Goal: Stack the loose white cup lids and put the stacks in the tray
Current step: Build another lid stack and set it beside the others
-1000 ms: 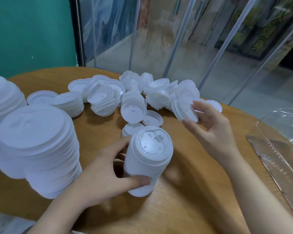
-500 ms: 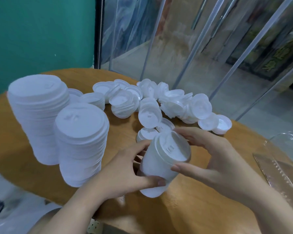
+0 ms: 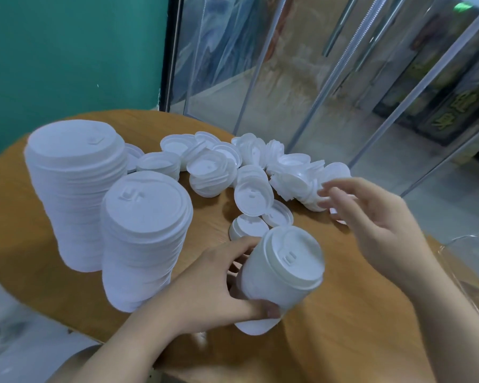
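The left hand [image 3: 205, 286] is wrapped around a short stack of lids [image 3: 280, 275], thumb low on its near side and fingers behind it; the stack tilts toward the right and its base rests on the wooden table [image 3: 343, 327]. The right hand [image 3: 371, 217] hangs above the table with fingers spread and loosely bent, holding nothing, its fingertips at the near edge of the heap of loose lids [image 3: 260, 172]; motion blur makes it hard to say whether they touch a lid. That heap runs across the far side of the table, and two single lids [image 3: 260, 221] lie flat between it and the held stack. To the left stand two tall stacks [image 3: 138, 239], close together, the farther one higher. The clear tray [image 3: 470, 258] shows only at the right edge, well apart from the held stack. Behind the table are a green wall [image 3: 67, 51] and glass panels [image 3: 315, 64].
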Tool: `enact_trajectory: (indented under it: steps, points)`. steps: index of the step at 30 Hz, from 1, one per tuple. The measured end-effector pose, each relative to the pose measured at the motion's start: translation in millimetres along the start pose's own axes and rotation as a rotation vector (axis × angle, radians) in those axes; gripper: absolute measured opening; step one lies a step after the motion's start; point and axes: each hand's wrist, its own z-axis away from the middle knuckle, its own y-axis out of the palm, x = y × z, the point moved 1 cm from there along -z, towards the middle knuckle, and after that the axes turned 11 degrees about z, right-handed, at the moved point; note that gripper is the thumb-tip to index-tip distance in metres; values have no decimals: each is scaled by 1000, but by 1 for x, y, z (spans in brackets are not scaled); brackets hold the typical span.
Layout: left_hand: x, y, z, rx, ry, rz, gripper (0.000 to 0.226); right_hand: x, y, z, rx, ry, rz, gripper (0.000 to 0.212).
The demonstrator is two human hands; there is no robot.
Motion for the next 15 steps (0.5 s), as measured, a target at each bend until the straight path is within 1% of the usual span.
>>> enact_trajectory:
  steps: [2,3,5,10,12,15]
  points:
    - [0,-1,-1,7,1,-4,78,-12,21,-24,16,73,35,15]
    - [-1,-1,-1,8,5,-8,79,-19,34,-35,38,96,53,11]
    - [-1,-1,-1,6,11,-12,79,-34,62,-54,70,125,74,13]
    - [0,-1,-3,6,17,-22,81,-57,114,-84,57,178,188,35]
    - [2,-2,-4,7,19,-15,82,-61,125,-91,43,177,223,33]
    - [4,-3,-5,17,33,-2,83,-62,129,-96,44,180,235,25]
